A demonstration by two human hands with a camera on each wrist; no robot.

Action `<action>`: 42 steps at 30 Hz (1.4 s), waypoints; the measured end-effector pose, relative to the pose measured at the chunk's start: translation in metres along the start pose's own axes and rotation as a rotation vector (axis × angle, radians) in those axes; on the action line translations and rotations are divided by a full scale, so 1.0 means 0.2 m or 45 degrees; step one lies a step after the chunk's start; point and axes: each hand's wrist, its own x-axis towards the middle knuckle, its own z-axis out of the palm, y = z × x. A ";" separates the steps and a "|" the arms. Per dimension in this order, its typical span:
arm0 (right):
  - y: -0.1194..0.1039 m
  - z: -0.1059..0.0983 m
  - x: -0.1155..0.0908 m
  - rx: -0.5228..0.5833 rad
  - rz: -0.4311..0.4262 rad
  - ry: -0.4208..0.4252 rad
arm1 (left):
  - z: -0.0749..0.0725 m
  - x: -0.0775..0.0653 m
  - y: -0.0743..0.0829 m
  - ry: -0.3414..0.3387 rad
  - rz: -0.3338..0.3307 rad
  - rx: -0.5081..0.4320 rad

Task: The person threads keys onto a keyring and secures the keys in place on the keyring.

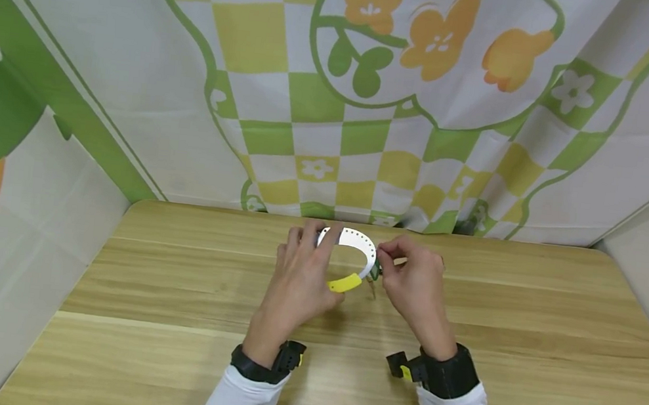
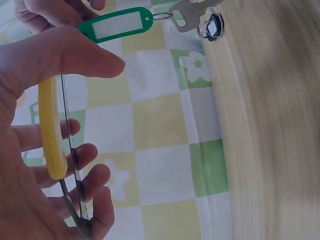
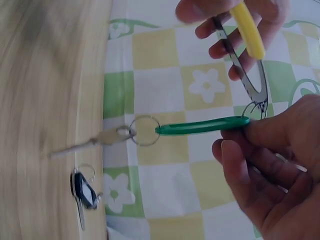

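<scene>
Yellow-handled loop [image 1: 363,241], the landmark for all places: held above a wood-grain tabletop [image 1: 170,318], between the two hands. Its white band bears a row of dark dots; its yellow grip [image 1: 345,283] forms the side nearest the person. Left hand [image 1: 301,279]: at the left of the loop and curled round it, thumb beside the yellow grip, the other fingers spread apart on the far side. Right hand [image 1: 418,285]: just right of the loop, thumb and fingertips pinched together on the upper end of a green key tag [image 3: 202,125], where thin wire meets the loop's end; whether the wire is threaded on the loop cannot be told. The tag hangs below the loop and carries a white label panel (left wrist view), any writing on it too faint to read. Lower still, a split ring [image 3: 144,130] joins the tag to a metal key [image 2: 192,20]. Black fob [image 3: 85,191] with a pale panel: below the loop, near the key; whether it touches the tabletop cannot be told, and its markings are too small to read. Beyond the loop: a curtain [image 1: 259,37] in green, yellow and white checks with orange flowers.
</scene>
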 end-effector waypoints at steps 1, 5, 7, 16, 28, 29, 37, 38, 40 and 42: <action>0.00 0.00 0.00 -0.030 -0.036 -0.001 | 0.00 0.00 0.00 -0.006 0.001 0.001; 0.00 0.00 0.00 -0.130 -0.160 0.000 | -0.01 0.00 0.00 -0.031 -0.003 -0.002; 0.00 0.00 0.01 -0.152 -0.182 0.003 | -0.01 0.00 0.00 -0.036 -0.009 -0.007; -0.01 0.00 0.01 0.131 0.274 -0.015 | 0.00 0.01 0.01 0.030 -0.015 -0.026; -0.02 -0.01 0.02 0.218 0.355 -0.043 | 0.00 0.00 0.02 0.048 -0.023 -0.032; -0.02 -0.01 0.02 0.205 0.330 -0.039 | 0.00 0.00 0.02 0.037 -0.027 -0.029; -0.01 -0.02 0.02 0.098 0.174 -0.030 | -0.01 0.00 0.01 -0.033 -0.022 -0.019; -0.01 -0.02 0.02 0.080 0.153 -0.036 | -0.01 0.00 0.01 -0.038 -0.019 -0.021; -0.01 -0.02 0.02 0.034 0.108 -0.049 | -0.01 0.00 0.01 -0.048 -0.015 -0.021; 0.00 -0.03 0.02 -0.007 0.058 -0.063 | -0.01 0.00 0.00 -0.058 -0.010 -0.031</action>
